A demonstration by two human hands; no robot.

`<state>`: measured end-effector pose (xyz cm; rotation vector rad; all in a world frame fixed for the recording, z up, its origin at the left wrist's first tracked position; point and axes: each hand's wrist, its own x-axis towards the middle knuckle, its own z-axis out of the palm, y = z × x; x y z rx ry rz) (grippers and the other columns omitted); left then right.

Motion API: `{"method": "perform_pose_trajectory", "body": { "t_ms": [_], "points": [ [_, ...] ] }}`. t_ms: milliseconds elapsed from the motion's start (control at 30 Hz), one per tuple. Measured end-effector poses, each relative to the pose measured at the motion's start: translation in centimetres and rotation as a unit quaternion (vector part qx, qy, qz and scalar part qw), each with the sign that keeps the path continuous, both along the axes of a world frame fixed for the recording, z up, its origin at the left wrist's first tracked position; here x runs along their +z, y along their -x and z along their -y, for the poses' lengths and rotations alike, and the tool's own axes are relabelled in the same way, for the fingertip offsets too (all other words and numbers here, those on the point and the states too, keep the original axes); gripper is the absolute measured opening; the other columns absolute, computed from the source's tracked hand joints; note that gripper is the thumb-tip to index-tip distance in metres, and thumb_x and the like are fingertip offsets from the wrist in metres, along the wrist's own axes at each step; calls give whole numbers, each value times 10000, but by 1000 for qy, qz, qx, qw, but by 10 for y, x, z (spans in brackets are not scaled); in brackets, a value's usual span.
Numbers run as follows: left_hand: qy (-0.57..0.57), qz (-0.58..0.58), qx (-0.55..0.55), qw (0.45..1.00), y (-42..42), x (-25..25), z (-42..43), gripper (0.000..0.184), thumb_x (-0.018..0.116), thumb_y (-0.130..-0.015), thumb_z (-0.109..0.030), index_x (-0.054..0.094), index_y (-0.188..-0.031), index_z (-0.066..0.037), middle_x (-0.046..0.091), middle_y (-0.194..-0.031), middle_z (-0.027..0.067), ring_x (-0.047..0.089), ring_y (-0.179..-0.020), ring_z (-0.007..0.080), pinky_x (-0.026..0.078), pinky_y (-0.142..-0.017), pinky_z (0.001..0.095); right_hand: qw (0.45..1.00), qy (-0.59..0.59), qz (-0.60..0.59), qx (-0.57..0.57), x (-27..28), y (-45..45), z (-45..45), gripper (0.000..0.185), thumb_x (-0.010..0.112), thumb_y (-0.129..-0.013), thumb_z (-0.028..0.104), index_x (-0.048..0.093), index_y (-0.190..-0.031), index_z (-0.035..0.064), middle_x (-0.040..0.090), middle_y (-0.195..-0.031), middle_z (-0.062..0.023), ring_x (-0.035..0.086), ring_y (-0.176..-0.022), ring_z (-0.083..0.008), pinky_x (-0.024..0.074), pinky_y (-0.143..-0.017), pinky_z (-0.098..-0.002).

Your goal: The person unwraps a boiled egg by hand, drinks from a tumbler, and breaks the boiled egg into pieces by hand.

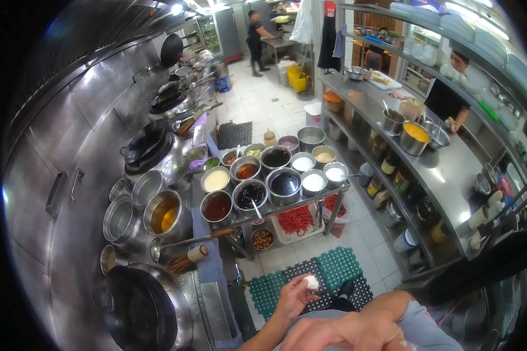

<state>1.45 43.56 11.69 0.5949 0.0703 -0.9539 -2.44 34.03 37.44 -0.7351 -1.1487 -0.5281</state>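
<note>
My left hand (294,299) is raised at the bottom middle, above the floor mats. Its fingertips pinch a small white piece (311,283), soft-looking and irregular; what it is made of I cannot make out. Close to the camera, at the bottom edge, my right hand (348,334) lies across the front of my grey shirt (424,327). That hand is partly cut off by the frame, and its fingers do not show clearly enough to tell what they do. Nearest to the hands are green and black rubber mats (338,266).
A metal cart (332,192) ahead carries several pots of sauces and powders, with a tray of red strips (297,223) below. On the left are woks (136,310), a ladle (187,241) and a pot of oil (168,213). People stand beyond the right counter (436,175) and at the back.
</note>
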Motion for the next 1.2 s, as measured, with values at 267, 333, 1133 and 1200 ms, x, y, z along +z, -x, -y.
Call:
{"method": "perform_pose_trajectory", "body": {
  "t_ms": [267,333,1133,1200],
  "points": [
    [47,66,40,996,-6,5,10,290,574,-942,-140,557,-1199,-9,628,-1102,130,643,-962,209,560,-808,352,907,57,-411,-69,-34,13,38,131,511,-944,31,604,-1006,-39,545,-1154,-218,609,-980,-261,498,-838,-362],
    [29,22,29,999,-8,3,7,277,564,-947,-135,559,-1193,-8,630,-1092,128,650,-925,220,565,-772,349,872,73,-470,-116,-62,13,40,103,550,-926,40,622,-910,-32,590,-1025,-210,613,-908,-259,514,-786,-377],
    [83,22,-15,996,0,-10,13,315,578,-932,-199,534,-1192,-24,595,-1139,94,605,-1024,214,539,-837,356,764,400,-335,-380,-138,-12,-2,314,725,-804,121,650,-1097,39,672,-899,-105,664,-779,-206,543,-670,-297],
    [70,35,1,997,2,-11,9,310,573,-933,-199,535,-1188,-26,596,-1133,92,599,-1035,210,533,-849,354,758,389,-342,-396,-144,-11,5,266,714,-812,104,659,-1063,35,669,-876,-103,656,-755,-204,534,-648,-300]
  ]
}}
